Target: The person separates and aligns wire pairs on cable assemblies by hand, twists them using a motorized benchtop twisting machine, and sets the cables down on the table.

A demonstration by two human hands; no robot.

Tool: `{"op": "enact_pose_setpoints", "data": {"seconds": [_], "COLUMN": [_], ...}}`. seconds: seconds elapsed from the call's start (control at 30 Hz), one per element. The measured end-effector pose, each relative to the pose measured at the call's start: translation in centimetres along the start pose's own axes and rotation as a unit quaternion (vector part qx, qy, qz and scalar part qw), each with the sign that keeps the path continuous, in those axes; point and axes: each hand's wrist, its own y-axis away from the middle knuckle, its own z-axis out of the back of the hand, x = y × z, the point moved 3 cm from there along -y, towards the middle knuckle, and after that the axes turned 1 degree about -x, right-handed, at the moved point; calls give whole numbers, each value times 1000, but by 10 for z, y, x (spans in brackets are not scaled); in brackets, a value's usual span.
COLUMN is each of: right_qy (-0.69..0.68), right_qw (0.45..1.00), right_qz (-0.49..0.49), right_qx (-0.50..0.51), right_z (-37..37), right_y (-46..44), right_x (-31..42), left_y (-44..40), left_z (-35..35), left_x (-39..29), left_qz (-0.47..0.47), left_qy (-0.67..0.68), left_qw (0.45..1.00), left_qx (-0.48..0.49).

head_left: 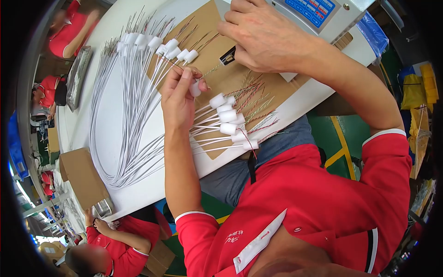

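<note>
My left hand (181, 94) is closed, thumb and fingers pinching a white cylindrical sleeve (195, 88) on a white cable. A twisted green-and-white wire (211, 70) runs from it toward a small black piece (227, 56) beside my right hand (263, 39). My right fingers are curled, and what they hold is hidden. Just below my left hand lie several cable ends with white sleeves (225, 115) and loose twisted wires. Farther up the table, another bundle of white cables (134, 101) ends in more white sleeves (171, 45) with fanned-out wires.
A brown cardboard sheet (203, 27) lies on the white table (138, 203). A machine with a blue keypad (309, 9) stands behind my right hand. An open cardboard box (85, 177) sits at the left edge, near a co-worker in red (122, 244). Other people work farther left.
</note>
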Motion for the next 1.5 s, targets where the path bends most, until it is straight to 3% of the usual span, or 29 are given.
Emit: {"op": "enact_pose_setpoints", "data": {"seconds": [0.07,0.1,0.2,0.3,0.4,0.5,0.6,0.8,1.03,1.2,1.4,1.5], "right_qy": [-5,-14,-24,-21,-24,-28,-21,47,96,100,92,98], "right_qw": [1000,1000,998,998,998,997,997,997,994,992,992,991], "right_qz": [1,4,6,10,9,7,8,12,43,51,58,61], "right_qx": [-3,14,57,66,63,72,75,56,20,55,70,67], "right_z": [0,1,12,15,11,16,15,3,-15,-14,-12,-14], "right_y": [0,-1,-1,-1,-1,-1,-1,6,9,6,6,6], "right_x": [0,1,1,2,2,3,3,5,1,3,4,3], "left_y": [0,1,4,5,9,12,5,3,3,3,17,15], "left_z": [1,-3,-20,-25,-34,-32,-13,-13,-15,-23,-26,-35], "left_x": [4,3,4,-3,-6,-3,-5,1,8,0,-17,-15], "left_qz": [-21,-61,-141,-153,-221,-195,-110,-59,-142,-233,-226,-320], "left_qy": [-60,-156,-400,-462,-478,-461,-424,-244,-366,-456,-435,-468], "left_qw": [998,986,902,871,848,866,897,966,917,857,870,824], "left_qx": [-4,-19,-76,-72,-59,7,-52,-55,-67,-58,-60,-24]}}
